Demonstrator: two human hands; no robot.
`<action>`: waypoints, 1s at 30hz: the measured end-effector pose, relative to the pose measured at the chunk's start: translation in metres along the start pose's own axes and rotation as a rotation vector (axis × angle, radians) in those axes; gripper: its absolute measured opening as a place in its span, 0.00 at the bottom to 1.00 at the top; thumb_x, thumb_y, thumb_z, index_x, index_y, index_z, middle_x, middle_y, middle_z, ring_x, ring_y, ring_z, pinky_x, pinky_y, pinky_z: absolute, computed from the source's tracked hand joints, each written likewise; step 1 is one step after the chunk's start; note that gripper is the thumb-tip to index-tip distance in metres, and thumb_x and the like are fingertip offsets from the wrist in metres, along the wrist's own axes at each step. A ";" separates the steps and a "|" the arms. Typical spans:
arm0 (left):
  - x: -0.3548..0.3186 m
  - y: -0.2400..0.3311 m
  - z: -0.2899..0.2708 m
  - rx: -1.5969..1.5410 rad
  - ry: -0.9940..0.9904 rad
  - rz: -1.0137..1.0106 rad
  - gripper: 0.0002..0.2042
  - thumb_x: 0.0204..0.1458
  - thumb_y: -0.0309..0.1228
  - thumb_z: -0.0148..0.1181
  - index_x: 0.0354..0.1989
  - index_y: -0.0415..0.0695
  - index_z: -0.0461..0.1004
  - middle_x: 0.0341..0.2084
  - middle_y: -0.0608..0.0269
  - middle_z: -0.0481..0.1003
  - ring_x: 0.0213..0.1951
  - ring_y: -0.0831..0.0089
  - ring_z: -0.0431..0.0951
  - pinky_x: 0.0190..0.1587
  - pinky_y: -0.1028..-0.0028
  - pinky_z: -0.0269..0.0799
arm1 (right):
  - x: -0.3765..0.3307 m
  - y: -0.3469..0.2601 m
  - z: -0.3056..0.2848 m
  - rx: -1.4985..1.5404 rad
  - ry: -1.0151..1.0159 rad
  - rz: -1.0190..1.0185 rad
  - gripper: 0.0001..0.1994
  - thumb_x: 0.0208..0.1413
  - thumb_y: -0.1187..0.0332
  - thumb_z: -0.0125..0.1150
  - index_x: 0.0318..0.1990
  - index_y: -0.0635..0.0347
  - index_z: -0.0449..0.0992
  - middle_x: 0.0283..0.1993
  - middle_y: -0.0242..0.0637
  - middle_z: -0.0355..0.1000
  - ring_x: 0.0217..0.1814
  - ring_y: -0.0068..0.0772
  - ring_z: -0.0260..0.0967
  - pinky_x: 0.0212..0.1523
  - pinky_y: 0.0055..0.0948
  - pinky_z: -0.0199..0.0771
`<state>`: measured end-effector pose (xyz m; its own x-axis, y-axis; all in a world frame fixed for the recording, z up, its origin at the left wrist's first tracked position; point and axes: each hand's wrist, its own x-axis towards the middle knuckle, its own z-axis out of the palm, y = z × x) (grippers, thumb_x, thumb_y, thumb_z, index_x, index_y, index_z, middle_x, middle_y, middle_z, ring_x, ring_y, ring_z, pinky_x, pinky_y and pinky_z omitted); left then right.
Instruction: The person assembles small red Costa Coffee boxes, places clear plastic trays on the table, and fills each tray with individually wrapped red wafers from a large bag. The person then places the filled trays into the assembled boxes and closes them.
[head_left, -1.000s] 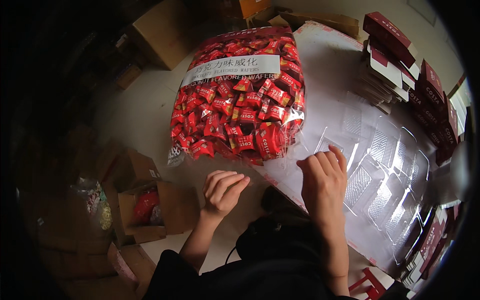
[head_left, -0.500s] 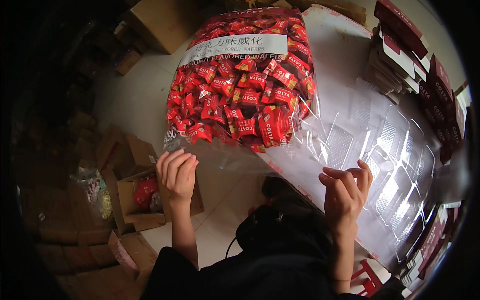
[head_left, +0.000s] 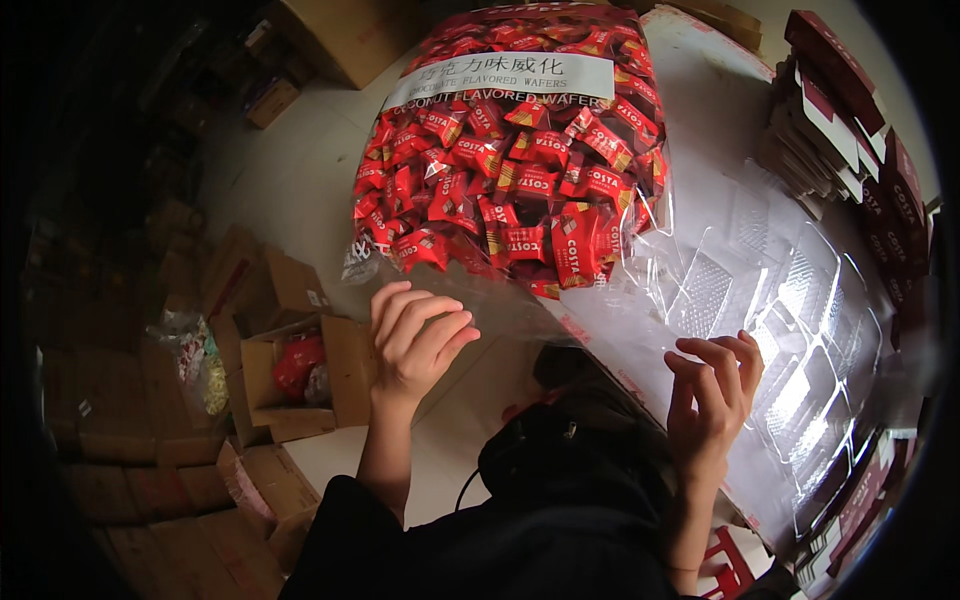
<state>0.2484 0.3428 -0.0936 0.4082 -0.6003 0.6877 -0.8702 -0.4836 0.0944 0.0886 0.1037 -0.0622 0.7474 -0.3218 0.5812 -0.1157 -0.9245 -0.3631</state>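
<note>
A big clear plastic bag (head_left: pixel 520 180) full of red-wrapped wafer candies lies across the far part of the table, with a white label strip on it. Its loose clear lower edge faces me. Just below that edge is my left hand (head_left: pixel 415 345), its fingers loosely bent and apart, with nothing visible in them. My right hand (head_left: pixel 715 390) hovers over the table's near edge, beside the bag's clear film. Its fingers are curled but spaced, and no held thing shows; its palm is partly hidden.
Clear plastic trays (head_left: pixel 790 300) cover the table's right side. Stacked dark red and white cartons (head_left: pixel 815 130) stand at the far right. On the floor to the left are an open cardboard box (head_left: pixel 345 365) with a red bag inside and several brown boxes (head_left: pixel 150 500). A red stool (head_left: pixel 730 560) shows below.
My left hand has moved right and its fingers have spread a little. The right hand has shifted slightly right and down. The bag appears farther right in view, along with the surroundings.
</note>
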 end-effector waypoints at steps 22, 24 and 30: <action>0.020 0.020 0.004 -0.049 -0.188 -0.143 0.12 0.36 0.25 0.66 0.32 0.48 0.76 0.31 0.70 0.72 0.34 0.70 0.71 0.41 0.69 0.61 | -0.001 -0.003 0.008 0.072 0.070 0.098 0.12 0.32 0.80 0.64 0.28 0.58 0.73 0.34 0.36 0.67 0.36 0.39 0.64 0.35 0.33 0.65; 0.017 0.018 0.007 -0.068 -0.163 -0.146 0.11 0.37 0.24 0.65 0.32 0.48 0.76 0.30 0.70 0.72 0.34 0.70 0.71 0.40 0.69 0.61 | -0.001 -0.002 0.009 0.101 0.079 0.071 0.11 0.32 0.80 0.62 0.28 0.58 0.73 0.34 0.35 0.68 0.35 0.38 0.65 0.34 0.32 0.65; 0.046 0.003 -0.016 -0.258 -0.116 -0.171 0.11 0.36 0.22 0.60 0.32 0.41 0.75 0.35 0.59 0.73 0.39 0.62 0.72 0.44 0.66 0.66 | 0.005 -0.001 0.008 0.193 0.018 -0.125 0.09 0.32 0.77 0.59 0.27 0.59 0.72 0.32 0.30 0.70 0.33 0.30 0.67 0.33 0.28 0.65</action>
<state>0.2603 0.3241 -0.0502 0.5703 -0.6000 0.5610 -0.8214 -0.4152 0.3910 0.0976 0.1045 -0.0644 0.7358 -0.2129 0.6429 0.1055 -0.9017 -0.4193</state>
